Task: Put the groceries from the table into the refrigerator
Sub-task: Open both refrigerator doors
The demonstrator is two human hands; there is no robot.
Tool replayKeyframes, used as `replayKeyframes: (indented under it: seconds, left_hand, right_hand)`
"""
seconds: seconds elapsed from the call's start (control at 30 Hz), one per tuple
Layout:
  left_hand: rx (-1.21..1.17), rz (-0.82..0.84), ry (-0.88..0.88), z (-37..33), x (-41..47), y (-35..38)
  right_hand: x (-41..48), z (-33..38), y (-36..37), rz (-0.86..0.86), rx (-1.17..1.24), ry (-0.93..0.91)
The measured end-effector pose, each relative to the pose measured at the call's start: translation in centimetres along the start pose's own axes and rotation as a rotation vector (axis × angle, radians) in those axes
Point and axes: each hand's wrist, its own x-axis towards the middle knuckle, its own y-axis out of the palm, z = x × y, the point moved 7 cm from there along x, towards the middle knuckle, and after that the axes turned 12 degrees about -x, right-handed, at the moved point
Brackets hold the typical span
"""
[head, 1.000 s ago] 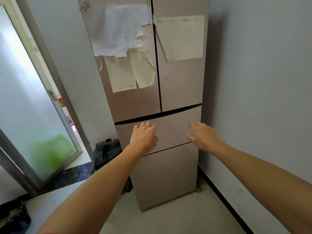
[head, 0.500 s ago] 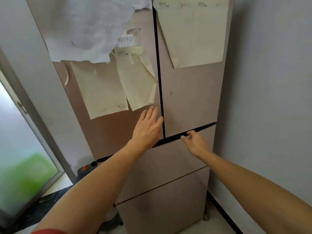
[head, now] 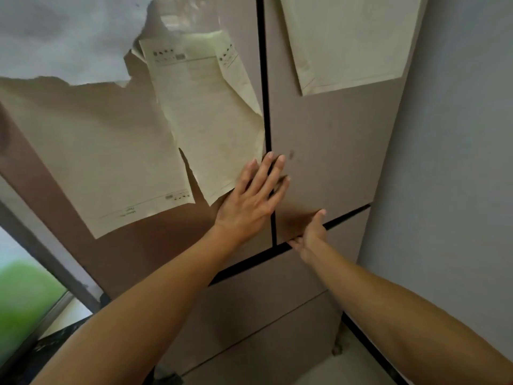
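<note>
**Fig. Opening the fridge, pre-loading step.** Your left hand [head: 249, 201] lies flat across the centre seam [head: 267, 120] of the refrigerator [head: 249, 329]. Its fingers [head: 263, 173] are straight and slightly spread, with the palm on the upper left door [head: 155, 254] and the tips reaching onto the upper right door [head: 338, 140]. Your right hand [head: 312, 232] is at that door's bottom edge. The thumb [head: 319, 216] rests on the door face and the other fingers curl under into the dark gap above the drawer front [head: 277, 279].

Step in hand, prob.: getting the compartment open. Both upper doors look shut, so no loading has begun.

Next move, est.: pull the right door outward w/ the hooked fingers. The left hand can brace the other door, but lift its tips off the right door or they will hold it closed.

Not visible: groceries and table are out of frame, so qty and type are unknown. The right fingertips are hidden in the gap, so grip depth can't be judged. The fridge top is cut off. Print on the yellowed sheets [head: 211, 120] is too small to read. A torn white sheet [head: 63, 37] and the left glass panel [head: 25, 295] are blurred.
</note>
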Motion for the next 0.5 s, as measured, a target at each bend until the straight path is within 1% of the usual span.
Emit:
replayKeyframes:
  seconds: [0.17, 0.27, 0.4, 0.5]
  left_hand:
    - [-0.085, -0.078, -0.002, 0.1, 0.1, -0.5]
    - [-0.142, -0.08, 0.029, -0.7, 0.2, -1.1]
    - [-0.202, -0.08, 0.114, -3.6, 1.1, -2.6]
    - [-0.243, -0.118, 0.126, -6.7, 2.5, -4.2]
  right_hand:
    - [-0.8, -0.1, 0.2, 0.159, 0.02, 0.023]
    - [-1.6, -0.2, -0.9, 0.191, -0.003, 0.034]
    - [-3.2, 0.1, -4.3, 0.235, -0.031, 0.061]
    - [-4.5, 0.8, -7.4, 0.265, -0.08, 0.058]
